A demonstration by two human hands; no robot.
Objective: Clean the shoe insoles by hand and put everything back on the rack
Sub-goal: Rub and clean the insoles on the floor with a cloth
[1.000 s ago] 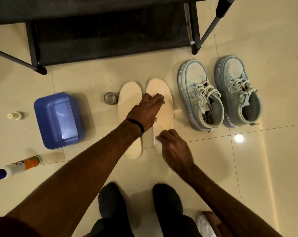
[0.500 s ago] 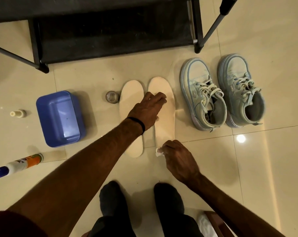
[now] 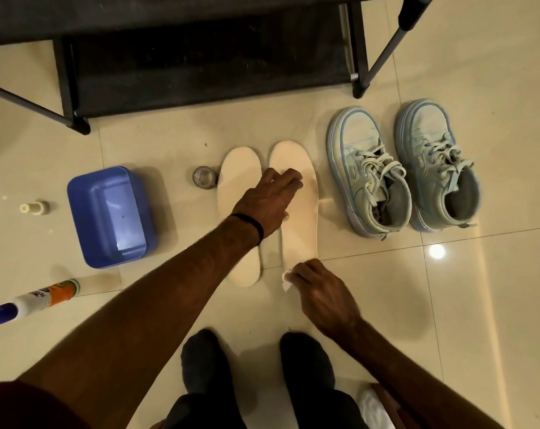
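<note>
Your left hand [image 3: 267, 201] presses flat on the right insole [image 3: 296, 205] on the floor (good anchor), right hand [image 3: 319, 287] pinching a wipe [image 3: 286, 280] at its heel; ease off and the insole could skid.

glossy cream floor tiles [image 3: 494, 305] with thin dark grout lines fill the view, a small round glare of a lamp [image 3: 437, 251] reflecting on one tile at the right, and warm, dim light leaving soft shadows across the upper left of the floor.
</note>
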